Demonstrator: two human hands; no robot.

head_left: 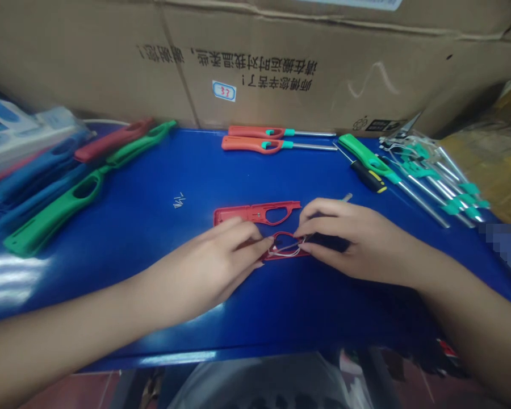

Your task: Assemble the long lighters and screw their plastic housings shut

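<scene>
A red half-shell of a utility lighter [283, 255] lies at the table's front middle, with white and dark wires [287, 250] running across its trigger loop. My left hand [234, 253] is closed on the left end of this half-shell, covering it. My right hand [344, 236] pinches at its other end, thumb and index finger at the wires; exactly what lies between the fingertips is partly hidden. A metal tube tip [347, 197] shows just behind my right hand. Right behind my left hand lies the other red half-shell [255, 213], its inside facing up.
Several small screws [179, 200] lie left of centre. Green, blue and red shells [55, 218] are piled at left. Two orange lighters [255, 145] lie by the cardboard box [255, 62]. At right are a screwdriver [368, 176], a green lighter [361, 153] and several metal tubes [438, 182].
</scene>
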